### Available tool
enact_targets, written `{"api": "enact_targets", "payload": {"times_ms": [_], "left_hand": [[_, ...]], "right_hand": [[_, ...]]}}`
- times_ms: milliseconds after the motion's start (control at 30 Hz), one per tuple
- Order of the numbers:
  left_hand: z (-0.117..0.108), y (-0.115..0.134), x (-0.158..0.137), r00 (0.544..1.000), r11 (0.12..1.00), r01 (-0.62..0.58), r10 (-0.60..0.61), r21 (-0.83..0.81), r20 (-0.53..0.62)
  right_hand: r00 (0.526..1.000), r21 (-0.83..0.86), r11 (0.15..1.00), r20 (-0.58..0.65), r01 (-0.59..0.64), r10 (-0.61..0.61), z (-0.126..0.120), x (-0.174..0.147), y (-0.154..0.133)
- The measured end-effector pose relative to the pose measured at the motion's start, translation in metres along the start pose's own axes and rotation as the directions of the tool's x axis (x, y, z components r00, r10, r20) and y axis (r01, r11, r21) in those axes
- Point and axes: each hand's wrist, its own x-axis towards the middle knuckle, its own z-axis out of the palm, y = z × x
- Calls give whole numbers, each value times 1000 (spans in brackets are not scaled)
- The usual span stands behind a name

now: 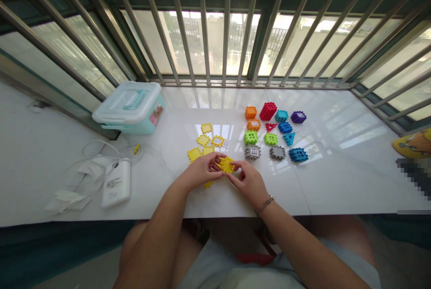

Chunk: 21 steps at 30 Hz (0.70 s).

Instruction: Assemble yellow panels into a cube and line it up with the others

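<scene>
Between my two hands I hold yellow notched building tiles (226, 164), pinched at their edges just above the table. My left hand (202, 170) grips the left side with thumb and fingers. On the other side my right hand (247, 180) pinches the right edge, a bracelet on its wrist. Whether the held piece is one tile or several pressed together, I cannot tell. Loose yellow tiles (203, 140) lie flat beyond and beside my left hand, some partly covered by it. One yellow tile (218, 141) carries a printed white label.
Stacks of tiles sorted by colour stand to the right, among them a red stack (268, 111), a grey stack (252, 151) and a blue stack (298, 155). A lidded turquoise box (134, 107), a white power bank (116, 183) and cables are at left. Metal bars line the windows behind.
</scene>
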Motion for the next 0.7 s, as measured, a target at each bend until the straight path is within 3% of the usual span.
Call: {"api": "enact_targets", "payload": {"times_ms": [700], "left_hand": [[-5, -2, 0, 999, 1000, 4, -4, 14, 45]], "right_hand": [[998, -70, 998, 63, 11, -7, -2, 1, -9]]}}
